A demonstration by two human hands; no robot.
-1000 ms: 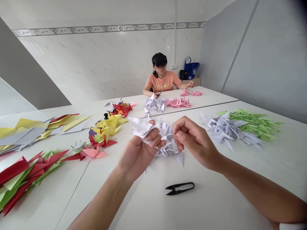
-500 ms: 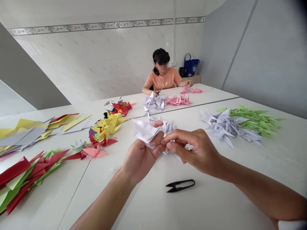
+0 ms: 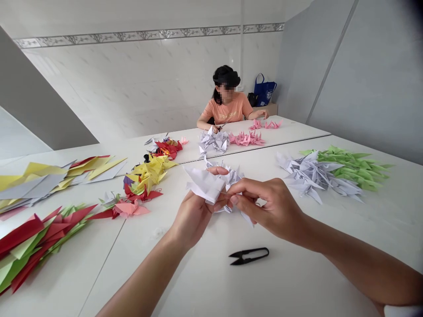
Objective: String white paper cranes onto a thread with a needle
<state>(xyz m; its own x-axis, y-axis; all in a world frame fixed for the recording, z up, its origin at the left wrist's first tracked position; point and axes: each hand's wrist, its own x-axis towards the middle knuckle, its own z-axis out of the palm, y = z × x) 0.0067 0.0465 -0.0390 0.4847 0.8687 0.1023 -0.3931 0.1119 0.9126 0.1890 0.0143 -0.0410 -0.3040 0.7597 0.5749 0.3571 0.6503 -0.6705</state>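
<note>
My left hand [image 3: 194,215] holds a folded white paper piece [image 3: 206,185] above the middle of the table. The fingers of my right hand [image 3: 267,202] are pinched together close to the right edge of that paper, on something thin like a needle, too fine to make out well. Behind and partly below both hands lie white folded paper cranes [image 3: 233,175], partly hidden by them. Black thread snips [image 3: 249,256] rest on the white table [image 3: 211,286], nearer to me than the hands.
Folded red and green papers [image 3: 39,242] and flat yellow and grey papers [image 3: 42,182] lie left. Yellow cranes [image 3: 150,174] are left of centre, white [image 3: 307,169] and green ones [image 3: 350,165] right. A person [image 3: 228,105] sits across the table, holding scissors.
The white paper in my left hand has turned a little and shifted slightly right, now covering more of the fingers. My right hand has barely moved. The person opposite has turned their head slightly.
</note>
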